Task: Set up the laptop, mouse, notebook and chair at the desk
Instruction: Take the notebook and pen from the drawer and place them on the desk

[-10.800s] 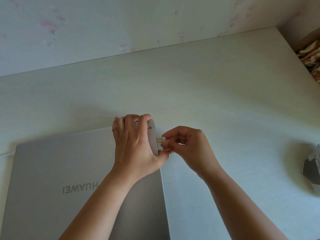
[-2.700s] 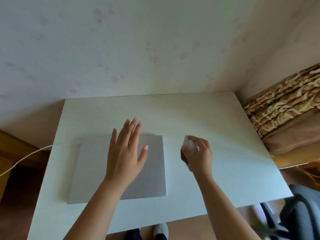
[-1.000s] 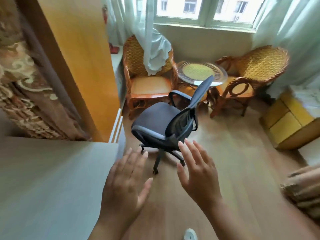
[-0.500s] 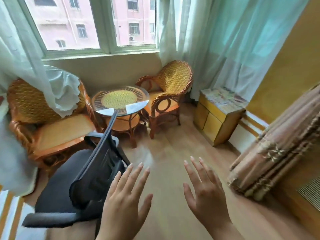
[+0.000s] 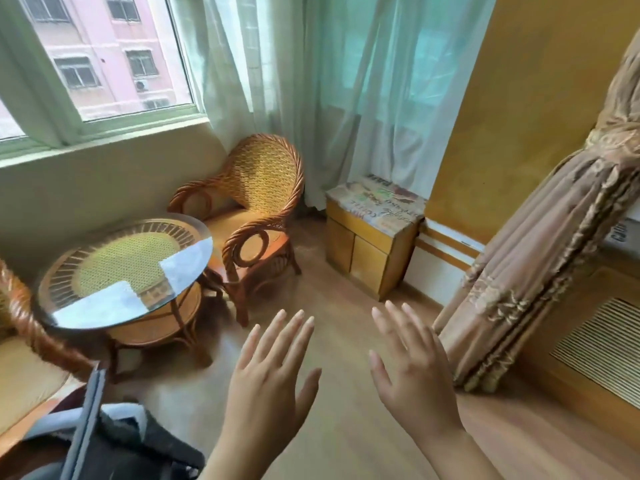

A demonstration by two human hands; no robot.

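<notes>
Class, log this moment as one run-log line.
left hand: open, empty | right hand: open, empty | black mesh office chair: lower left, untouched | desk: out of view

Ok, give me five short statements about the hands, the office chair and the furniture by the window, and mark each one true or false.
1. Both hands are open and hold nothing: the left hand and the right hand have spread fingers. True.
2. The left hand grips the office chair. False: the chair sits at lower left, apart from the hand.
3. The round table has a glass top. True.
4. The wicker armchair has a laptop on its seat. False: the seat is bare.
5. The small wooden cabinet stands left of the armchair. False: it stands to the right, under the sheer curtain.
</notes>
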